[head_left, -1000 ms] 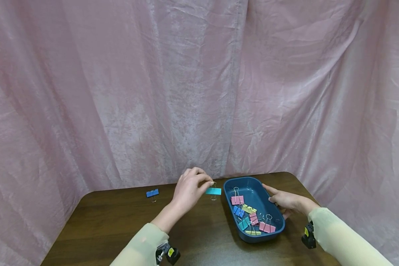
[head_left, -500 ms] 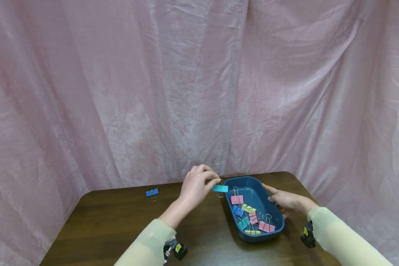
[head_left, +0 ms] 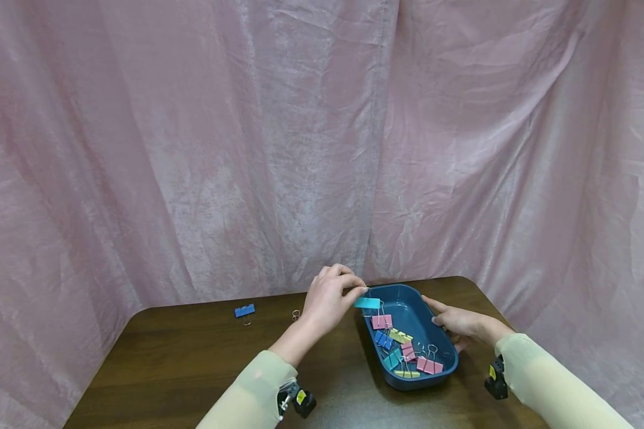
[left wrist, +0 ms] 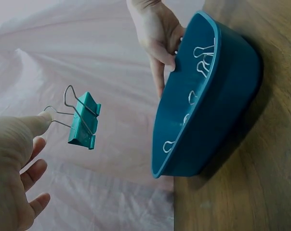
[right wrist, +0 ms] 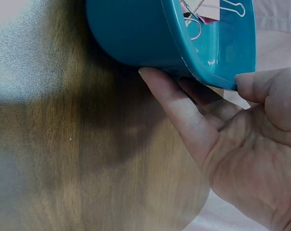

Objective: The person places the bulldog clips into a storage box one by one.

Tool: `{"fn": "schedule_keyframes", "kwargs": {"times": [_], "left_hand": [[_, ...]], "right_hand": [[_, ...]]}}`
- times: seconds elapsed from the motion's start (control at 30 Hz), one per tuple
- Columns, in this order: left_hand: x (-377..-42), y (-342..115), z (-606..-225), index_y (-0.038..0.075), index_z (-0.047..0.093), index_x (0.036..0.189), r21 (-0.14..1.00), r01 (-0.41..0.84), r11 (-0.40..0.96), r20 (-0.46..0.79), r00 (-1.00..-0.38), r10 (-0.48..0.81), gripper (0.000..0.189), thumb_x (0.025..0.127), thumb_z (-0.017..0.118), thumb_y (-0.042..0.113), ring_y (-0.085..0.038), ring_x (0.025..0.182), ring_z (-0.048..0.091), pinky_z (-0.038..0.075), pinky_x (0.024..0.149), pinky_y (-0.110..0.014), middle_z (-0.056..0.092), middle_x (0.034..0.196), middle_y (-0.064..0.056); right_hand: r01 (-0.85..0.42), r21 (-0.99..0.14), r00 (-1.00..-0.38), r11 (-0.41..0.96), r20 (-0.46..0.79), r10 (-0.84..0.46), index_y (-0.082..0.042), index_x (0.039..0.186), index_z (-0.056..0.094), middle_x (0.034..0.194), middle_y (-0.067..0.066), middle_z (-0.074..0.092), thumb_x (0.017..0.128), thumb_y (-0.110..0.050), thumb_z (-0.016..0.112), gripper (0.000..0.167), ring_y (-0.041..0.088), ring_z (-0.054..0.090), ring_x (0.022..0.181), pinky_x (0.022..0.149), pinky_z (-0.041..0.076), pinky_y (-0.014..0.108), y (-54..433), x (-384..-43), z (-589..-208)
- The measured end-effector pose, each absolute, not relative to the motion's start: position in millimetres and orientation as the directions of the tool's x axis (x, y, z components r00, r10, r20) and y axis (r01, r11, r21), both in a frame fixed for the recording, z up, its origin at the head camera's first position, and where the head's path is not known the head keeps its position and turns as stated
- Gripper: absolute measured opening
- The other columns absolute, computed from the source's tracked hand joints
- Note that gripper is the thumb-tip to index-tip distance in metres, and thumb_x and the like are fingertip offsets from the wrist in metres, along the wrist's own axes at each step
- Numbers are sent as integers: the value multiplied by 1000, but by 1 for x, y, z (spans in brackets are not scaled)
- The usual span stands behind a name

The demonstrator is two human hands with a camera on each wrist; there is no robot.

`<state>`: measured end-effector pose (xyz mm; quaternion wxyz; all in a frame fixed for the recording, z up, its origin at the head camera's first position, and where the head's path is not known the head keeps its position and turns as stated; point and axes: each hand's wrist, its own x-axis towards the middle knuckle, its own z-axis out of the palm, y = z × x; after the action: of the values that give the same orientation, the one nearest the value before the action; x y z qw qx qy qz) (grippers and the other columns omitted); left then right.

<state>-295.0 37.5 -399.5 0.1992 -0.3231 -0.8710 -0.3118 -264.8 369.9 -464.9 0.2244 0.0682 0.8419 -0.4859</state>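
My left hand (head_left: 330,301) pinches a teal binder clip (left wrist: 85,120) by one wire handle, its other handle standing free. In the head view the clip overlaps the left far corner of a dark blue tub (head_left: 444,374). My right hand (head_left: 464,323) holds the tub's right side, thumb at the rim and fingers along the outside wall, as the right wrist view shows. Inside the tub lie several binder clips: pink clips (head_left: 430,365), yellow clips (head_left: 401,336), a blue clip (head_left: 383,340) and a teal clip (head_left: 393,359).
A blue binder clip (head_left: 244,310) lies on the brown wooden table (head_left: 193,363) at the far left. Wire handles (head_left: 296,315) of another clip show beside my left wrist, the rest hidden. A pink curtain (head_left: 300,149) hangs behind the table's back edge.
My left hand has moved right with the teal binder clip, from beside the tub to over its left rim. Wire handles behind the left wrist have come into view. The right hand stays put.
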Motion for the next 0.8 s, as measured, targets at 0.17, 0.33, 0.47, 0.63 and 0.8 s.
{"fn": "schedule_keyframes", "kwargs": {"times": [0.17,0.33,0.47,0.63,0.8], "left_hand": [[-296,42,-400,29,81,98,418,681,601,540,-718,439,10,95,74,36,-15,99,53,45,85,-38,62,104,11],[-296,48,-402,30,80,98,425,674,604,533,-726,435,10,96,74,36,-14,99,54,45,85,-36,62,104,12],[-293,54,-408,30,80,98,441,665,603,519,-737,433,11,96,73,38,-13,98,53,45,84,-34,61,103,12],[-293,60,-414,30,80,97,439,659,610,513,-742,432,11,96,73,39,-13,98,53,45,83,-32,61,102,12],[-294,65,-416,30,81,97,448,658,605,514,-743,428,11,95,73,38,-13,99,54,46,84,-32,62,102,12]], "right_hand": [[334,-790,-890,514,-443,-103,-26,166,10,154,40,26,107,-13,43,68,47,61,110,71,59,55,370,-265,-465],[323,-786,-894,527,-437,-102,-26,166,11,155,40,24,107,-14,44,69,50,60,112,72,58,55,370,-266,-467],[326,-787,-893,524,-438,-103,-25,166,11,155,39,26,107,-14,43,68,47,62,108,72,58,55,370,-266,-468],[325,-791,-895,518,-435,-102,-25,166,12,155,39,26,107,-12,43,68,45,62,108,71,58,56,371,-266,-468],[323,-790,-896,521,-433,-101,-26,166,12,157,39,22,107,-13,43,68,48,61,110,72,58,56,371,-267,-469]]}}
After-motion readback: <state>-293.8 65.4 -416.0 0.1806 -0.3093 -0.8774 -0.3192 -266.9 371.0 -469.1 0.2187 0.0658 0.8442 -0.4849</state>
